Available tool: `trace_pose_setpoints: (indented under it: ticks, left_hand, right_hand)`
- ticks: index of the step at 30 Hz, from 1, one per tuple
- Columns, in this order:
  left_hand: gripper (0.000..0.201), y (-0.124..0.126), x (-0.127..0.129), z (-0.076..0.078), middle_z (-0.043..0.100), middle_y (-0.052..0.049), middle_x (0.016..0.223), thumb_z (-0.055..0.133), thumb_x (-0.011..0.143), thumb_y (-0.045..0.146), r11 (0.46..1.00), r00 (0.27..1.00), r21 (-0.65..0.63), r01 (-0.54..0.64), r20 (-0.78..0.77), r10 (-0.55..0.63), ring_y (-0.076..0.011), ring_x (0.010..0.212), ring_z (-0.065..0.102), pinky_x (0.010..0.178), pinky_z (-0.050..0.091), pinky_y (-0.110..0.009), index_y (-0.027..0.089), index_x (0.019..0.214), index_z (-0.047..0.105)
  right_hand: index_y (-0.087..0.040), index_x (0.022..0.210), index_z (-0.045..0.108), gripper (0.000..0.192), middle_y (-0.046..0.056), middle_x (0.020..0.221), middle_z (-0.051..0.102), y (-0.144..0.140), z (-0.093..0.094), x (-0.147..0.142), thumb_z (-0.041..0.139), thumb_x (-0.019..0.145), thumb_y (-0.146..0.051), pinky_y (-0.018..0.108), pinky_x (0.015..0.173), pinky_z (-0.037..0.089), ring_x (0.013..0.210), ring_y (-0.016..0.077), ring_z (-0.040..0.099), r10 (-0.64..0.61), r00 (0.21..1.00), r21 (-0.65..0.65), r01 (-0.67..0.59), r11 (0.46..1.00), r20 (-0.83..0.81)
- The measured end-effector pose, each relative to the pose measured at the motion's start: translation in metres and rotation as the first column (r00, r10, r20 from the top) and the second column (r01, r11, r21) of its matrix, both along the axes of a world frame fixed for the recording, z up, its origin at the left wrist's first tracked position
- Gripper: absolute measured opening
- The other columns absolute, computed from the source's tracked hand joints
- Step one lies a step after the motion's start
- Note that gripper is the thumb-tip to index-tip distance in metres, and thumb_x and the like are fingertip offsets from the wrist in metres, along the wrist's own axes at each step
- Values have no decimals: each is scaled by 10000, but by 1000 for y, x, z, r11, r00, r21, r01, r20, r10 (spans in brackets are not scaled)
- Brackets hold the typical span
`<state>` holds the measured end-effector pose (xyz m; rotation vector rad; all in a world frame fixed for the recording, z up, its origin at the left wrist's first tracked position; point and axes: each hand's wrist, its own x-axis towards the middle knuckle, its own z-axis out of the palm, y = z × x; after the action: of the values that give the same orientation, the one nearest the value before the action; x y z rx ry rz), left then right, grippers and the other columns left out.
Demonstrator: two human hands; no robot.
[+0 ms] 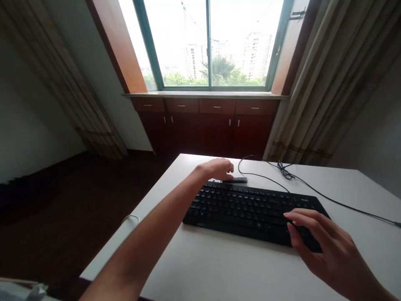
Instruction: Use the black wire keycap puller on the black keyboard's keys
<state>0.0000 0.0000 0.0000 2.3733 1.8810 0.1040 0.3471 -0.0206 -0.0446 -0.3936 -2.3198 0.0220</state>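
Covering a small dark bar [234, 180], the left hand [216, 168] hides its grip (unclear); right hand [316, 238] spreads open on the keyboard [247, 205].

No writing can be read anywhere. The black keyboard [253, 211] carries pale marks on its keys and a small mark at its upper right corner. All of them are too small and blurred to make out.

A home office or study in a high flat: a white desk [219, 267] carries a black computer keyboard [250, 207] and its trailing cable [328, 200]. Behind it, dark wooden cabinets [206, 125] sit beneath a wide window [208, 42] showing tower blocks, with beige curtains [332, 79] alongside.
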Motion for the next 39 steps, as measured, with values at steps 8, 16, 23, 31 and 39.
trace_pose_setpoints:
  ticks: [8, 16, 23, 31, 39]
  left_hand:
    - [172, 6, 4, -12, 737, -91, 864, 694, 797, 315, 1000, 999, -13, -13, -41, 13, -243, 812, 665, 701, 438, -297, 196, 890, 775]
    - [322, -37, -4, 4, 728, -65, 1057, 512, 966, 396, 927, 943, 302, -224, 308, 127, -220, 901, 674, 760, 470, -295, 220, 1195, 655]
    - [318, -85, -1, -18, 733, -70, 1045, 642, 909, 387, 797, 651, 412, -442, 759, -32, -189, 915, 679, 801, 534, -294, 179, 1146, 683]
    - [293, -100, 27, -20, 709, -84, 1086, 666, 915, 382, 935, -333, -58, -349, 941, -66, -113, 833, 683, 736, 580, -222, 141, 1084, 671]
    - [242, -111, 78, -33, 692, -137, 1209, 670, 924, 272, 972, -572, -204, -114, 814, 104, -184, 1069, 689, 909, 584, -260, 100, 1093, 646]
  right_hand:
    - [-210, 1147, 614, 310, 69, 1058, 664, 24, 6, -13, 680, 850, -157, 352, 833, 527, 942, 201, 643, 27, 1000, -18, -27, 999, 11]
    - [-248, 1074, 607, 178, 25, 1015, 673, 47, 3, -45, 612, 909, -316, 334, 758, 519, 832, 185, 652, -40, 993, -142, 55, 988, 107]
    - [-251, 1054, 618, 185, 23, 936, 672, 48, -8, -57, 569, 934, -383, 330, 712, 512, 802, 196, 656, -70, 993, -209, 89, 974, 95]
    - [-261, 1062, 637, 168, 28, 953, 676, 32, -20, -49, 597, 923, -345, 332, 756, 498, 780, 189, 648, -121, 988, -205, 100, 974, -93]
    - [-251, 1137, 608, 207, 23, 917, 656, 9, -15, -55, 591, 933, -219, 285, 701, 513, 777, 160, 637, 55, 995, -290, -76, 954, -82]
